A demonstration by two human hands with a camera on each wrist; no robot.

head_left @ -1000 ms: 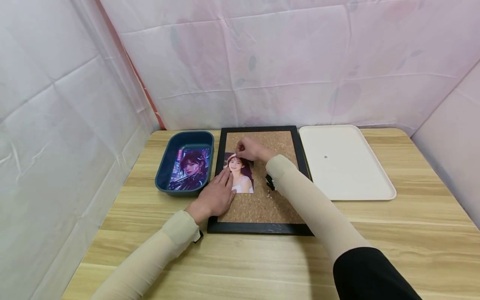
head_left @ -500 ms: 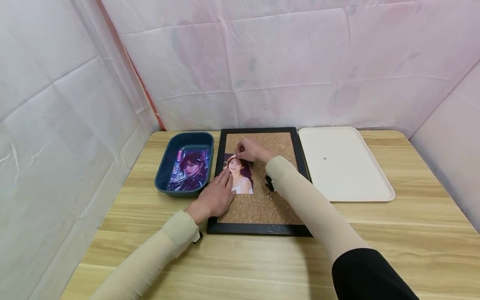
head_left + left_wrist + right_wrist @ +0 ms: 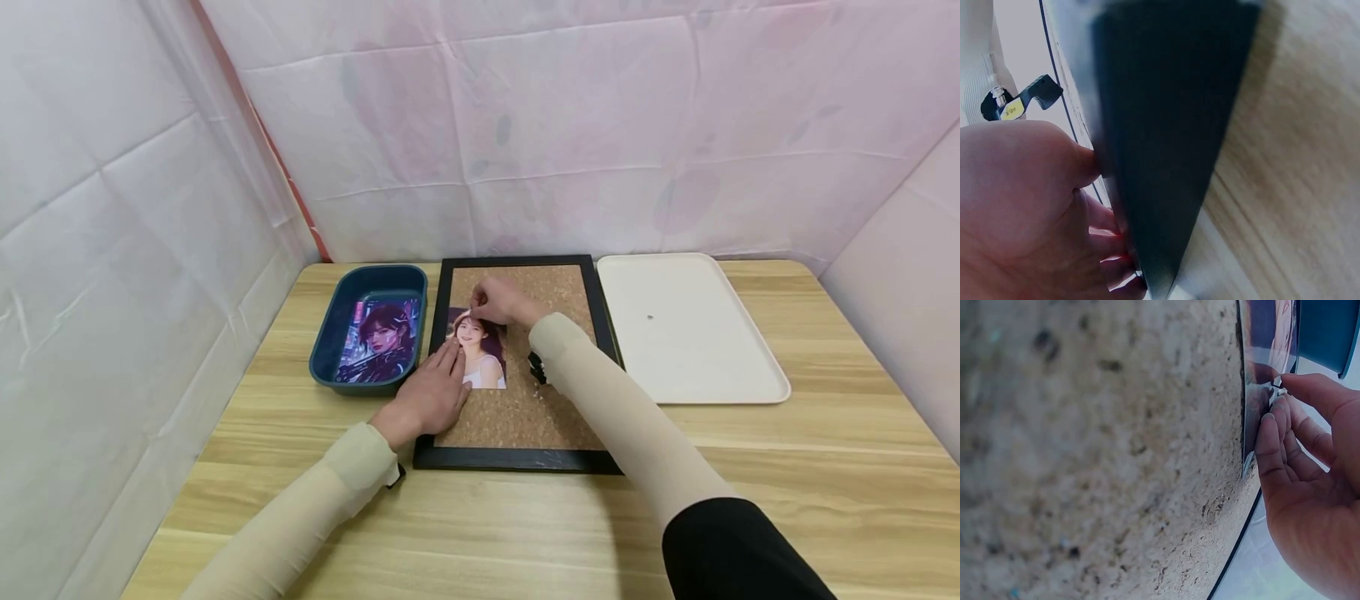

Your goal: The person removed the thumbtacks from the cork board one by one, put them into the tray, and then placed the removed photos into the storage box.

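Nothing has shifted noticeably since a second ago: both hands stay where they were on the photo, and only the head view has drifted very slightly. The person's left hand (image 3: 433, 390) lies flat with its fingers straight, pressing the lower left corner of the photo (image 3: 480, 358) against the cork board (image 3: 525, 408), with the heel of the hand over the board's black left frame edge. The right hand (image 3: 501, 300) is at the photo's top edge, its thumb and fingertips (image 3: 1270, 434) pinched together on something small and shiny there; what that small thing is cannot be made out. The photo, a portrait print, lies flat on the left part of the cork, upright as seen from the person. The two hands are apart, one at the bottom left and one at the top of the print. Just left of the board sits a dark blue tray (image 3: 330, 342) holding another print (image 3: 378, 337) with purple tones. Just right of the board lies a white tray (image 3: 720, 367) with a tiny dark speck (image 3: 649, 316) on it. All of these rest on a wooden table (image 3: 825, 483), and pale sheeting (image 3: 525, 125) hangs behind and at both sides
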